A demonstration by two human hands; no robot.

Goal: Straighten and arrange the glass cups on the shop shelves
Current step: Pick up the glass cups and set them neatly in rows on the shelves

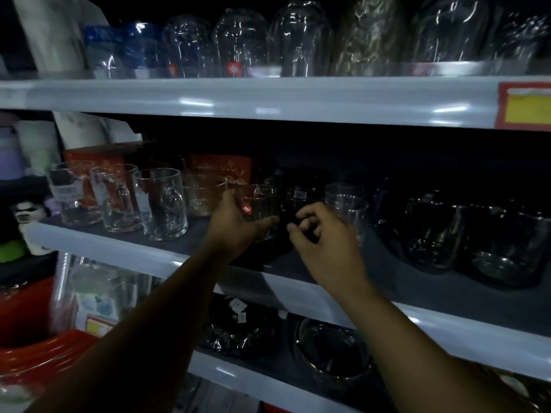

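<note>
Midway along the middle shelf (119,247), the left hand (235,228) wraps thumb and fingers round a glass cup (258,204). The right hand (328,245) curls beside it, its hold unclear. The cup looks rigid, slick and breakable, best gripped round the sides.

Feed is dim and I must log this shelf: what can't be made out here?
- Head view: right hand curls before a dark patch; whether it holds anything is lost in shadow.
- Head view: dark cups behind the glass cup in the left hand, too dark to count.
- Head view: yellow price label, blurred, cut by the right edge.
</note>
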